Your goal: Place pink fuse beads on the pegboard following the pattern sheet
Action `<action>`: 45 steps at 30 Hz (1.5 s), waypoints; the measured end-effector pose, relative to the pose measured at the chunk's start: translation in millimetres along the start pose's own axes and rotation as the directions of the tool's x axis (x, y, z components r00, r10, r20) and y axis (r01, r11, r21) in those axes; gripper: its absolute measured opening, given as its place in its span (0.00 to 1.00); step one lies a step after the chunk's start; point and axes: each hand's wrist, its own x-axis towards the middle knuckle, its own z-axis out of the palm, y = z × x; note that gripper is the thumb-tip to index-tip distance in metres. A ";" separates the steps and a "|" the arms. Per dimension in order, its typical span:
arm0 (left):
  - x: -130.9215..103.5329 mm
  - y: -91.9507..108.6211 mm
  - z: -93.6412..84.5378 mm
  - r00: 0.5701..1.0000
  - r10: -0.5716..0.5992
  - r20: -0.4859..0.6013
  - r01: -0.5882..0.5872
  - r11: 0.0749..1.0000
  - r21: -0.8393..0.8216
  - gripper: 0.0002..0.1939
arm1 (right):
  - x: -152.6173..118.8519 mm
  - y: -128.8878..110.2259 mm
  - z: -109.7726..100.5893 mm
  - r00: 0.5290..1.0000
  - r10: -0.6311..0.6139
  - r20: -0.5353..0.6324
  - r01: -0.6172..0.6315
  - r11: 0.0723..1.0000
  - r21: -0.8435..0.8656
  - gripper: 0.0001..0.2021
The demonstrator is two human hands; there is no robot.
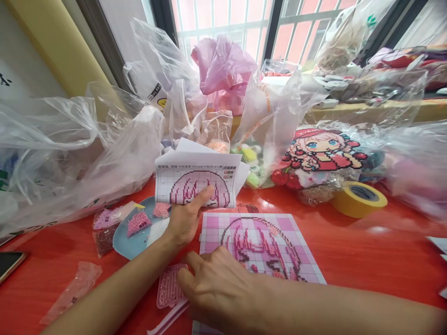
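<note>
Right hand (pixel 216 284) sits nearest me, back uppermost, fingers bent down and under; the tips are hidden, so I cannot tell how far they part or whether they pinch anything. Its forearm comes in low from the right, and arm and hand together block my sight of the lower part of the gridded board (pixel 213 225). Just left of that hand, partly behind its fingers, is a clear tray (pixel 171 286) of pink beads — and a pale strip (pixel 169 318) sticks out below, its other end out of my sight. Farther left, past the other forearm, a flat plastic packet (pixel 75 291) and a phone (pixel 12 265) lie on the red table (pixel 352 251).

Beyond the right hand's knuckles, the board carries pink and dark beads outlining a head. Ahead and to the left, I see the left hand (pixel 186 218) closed on a paper chart (pixel 181 186), thumb across its front, the sheet tipped up to face me. Left of that hand, a blue plate (pixel 125 246) bears small bags of pink beads (pixel 138 224). Well to the right of the left hand lies a yellow tape roll (pixel 344 204), with a pixel-art figure (pixel 323 151) behind it. Past both hands, plastic bags (pixel 139 139) crowd up to a barred window (pixel 223 23).
</note>
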 end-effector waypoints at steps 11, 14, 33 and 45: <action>1.3 -6.2 -14.3 0.965 0.256 -0.050 -0.239 0.945 0.222 0.19 | -88.1 35.6 -38.7 0.880 0.343 -0.328 -0.332 0.939 0.092 0.06; -5.2 -6.6 -6.9 0.952 0.298 -0.076 -0.271 0.930 0.247 0.16 | -140.9 64.8 -34.4 0.757 0.444 -0.480 -0.467 0.881 0.078 0.09; 24.7 -47.5 38.7 0.997 -0.048 0.064 0.048 0.999 0.008 0.23 | -225.8 117.5 -3.5 0.574 0.662 -0.482 -0.668 0.719 0.191 0.19; 29.9 -49.8 38.2 0.995 -0.094 0.020 0.095 0.994 -0.049 0.17 | -112.2 100.9 -14.9 0.376 0.807 -0.456 -0.490 0.591 0.641 0.16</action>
